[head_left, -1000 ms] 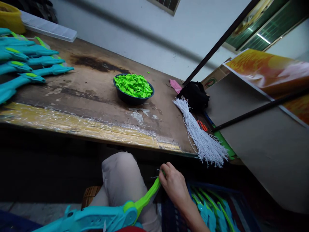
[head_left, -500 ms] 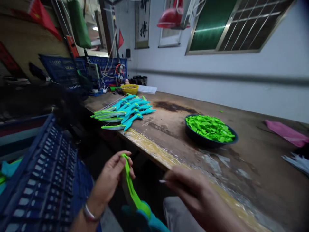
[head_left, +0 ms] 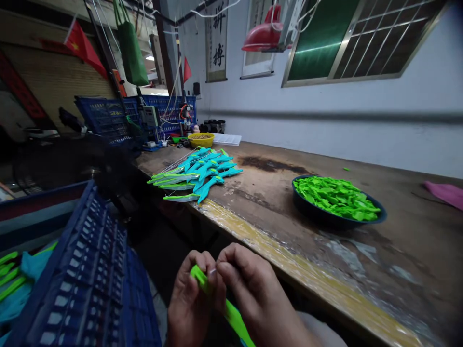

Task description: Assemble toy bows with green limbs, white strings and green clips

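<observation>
My left hand [head_left: 191, 303] is closed around the tip of a bright green toy bow [head_left: 237, 320], low in the middle of the view. The bow runs down toward the bottom edge, and a bit of turquoise shows there. My right hand [head_left: 256, 289] pinches a small whitish piece, seemingly a string end [head_left: 212, 271], right against the bow's tip. The fingers of both hands touch or nearly touch, and they hide most of the tip. Finished-looking toy bows [head_left: 206, 171] in turquoise and green, with strings, lie in a pile on the table beyond.
A dark basin [head_left: 307, 212] full of green plastic pieces [head_left: 336, 197] stands on the wooden table [head_left: 267, 188]. To my left is a blue crate [head_left: 83, 270] with more turquoise and green parts. A yellow bowl [head_left: 201, 140] sits at the far end, a red lamp [head_left: 262, 38] hangs above.
My right hand has moved left to meet my left hand at the bow's tip, bringing the whitish piece along. The left hand has shifted down and right, and the view has tilted up slightly.
</observation>
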`<state>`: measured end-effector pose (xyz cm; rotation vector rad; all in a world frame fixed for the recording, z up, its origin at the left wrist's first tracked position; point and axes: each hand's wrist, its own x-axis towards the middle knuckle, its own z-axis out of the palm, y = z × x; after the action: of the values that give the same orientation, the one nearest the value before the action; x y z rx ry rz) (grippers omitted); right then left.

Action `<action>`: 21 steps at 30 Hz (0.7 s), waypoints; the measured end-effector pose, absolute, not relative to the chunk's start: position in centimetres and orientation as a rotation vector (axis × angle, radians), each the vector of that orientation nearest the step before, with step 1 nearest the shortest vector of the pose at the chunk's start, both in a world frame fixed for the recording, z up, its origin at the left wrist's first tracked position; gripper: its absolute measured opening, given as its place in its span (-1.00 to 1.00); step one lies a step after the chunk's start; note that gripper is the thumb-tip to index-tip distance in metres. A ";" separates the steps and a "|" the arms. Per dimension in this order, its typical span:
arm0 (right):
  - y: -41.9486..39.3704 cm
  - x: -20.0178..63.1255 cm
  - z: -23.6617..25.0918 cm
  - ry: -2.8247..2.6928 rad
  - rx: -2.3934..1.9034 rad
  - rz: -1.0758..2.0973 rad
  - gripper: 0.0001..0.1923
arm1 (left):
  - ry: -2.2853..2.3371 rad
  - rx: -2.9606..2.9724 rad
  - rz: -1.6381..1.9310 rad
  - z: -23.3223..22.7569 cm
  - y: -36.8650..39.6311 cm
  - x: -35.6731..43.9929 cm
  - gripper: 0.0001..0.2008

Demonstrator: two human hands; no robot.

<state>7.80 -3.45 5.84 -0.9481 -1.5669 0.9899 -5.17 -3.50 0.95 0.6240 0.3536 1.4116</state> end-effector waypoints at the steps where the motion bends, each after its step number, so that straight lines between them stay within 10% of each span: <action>1: -3.6 7.5 6.0 -1.629 -0.919 0.948 -0.75 | 0.284 0.594 1.393 0.8 -3.6 -5.1 -0.74; 21: -4.7 6.1 6.1 -1.922 -0.791 0.420 -0.80 | -0.019 0.583 1.317 -0.1 -3.5 -5.0 -0.72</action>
<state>6.06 -4.74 6.10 -0.7912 -1.9222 0.4203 -5.03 -3.53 -0.14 0.5829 -0.0193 1.3172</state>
